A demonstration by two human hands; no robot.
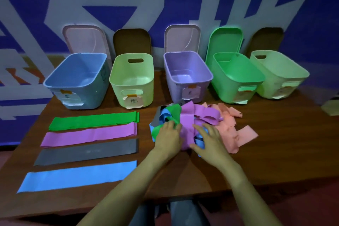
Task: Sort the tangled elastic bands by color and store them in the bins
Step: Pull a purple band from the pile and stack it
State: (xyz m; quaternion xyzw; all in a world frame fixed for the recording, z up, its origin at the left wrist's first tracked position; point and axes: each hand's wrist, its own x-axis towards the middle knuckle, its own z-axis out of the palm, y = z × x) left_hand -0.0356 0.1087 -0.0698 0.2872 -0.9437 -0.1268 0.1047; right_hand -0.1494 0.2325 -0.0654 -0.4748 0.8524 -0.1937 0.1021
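A tangled pile of elastic bands (pixel 201 115) in purple, green, blue, grey and salmon lies right of the table's middle. My left hand (pixel 169 137) rests on the pile's left side, fingertips at a green band (pixel 174 112). My right hand (pixel 209 139) lies over a blue band (pixel 200 142), its fingers curled into the tangle; the grip is hidden. Flat on the left lie a green band (pixel 93 120), a purple band (pixel 89 135), a grey band (pixel 88 151) and a blue band (pixel 78 176). Behind stand a blue bin (pixel 60 77), a light green bin (pixel 131 86), a purple bin (pixel 207 77), a green bin (pixel 253 80) and a pale green bin (pixel 293 75).
The bins stand open and look empty, each with a paper label on its front. Lids (pixel 84 38) lean against the blue and white wall behind them. The wooden table (pixel 275 152) has bare surface to the right of the pile and along its front edge.
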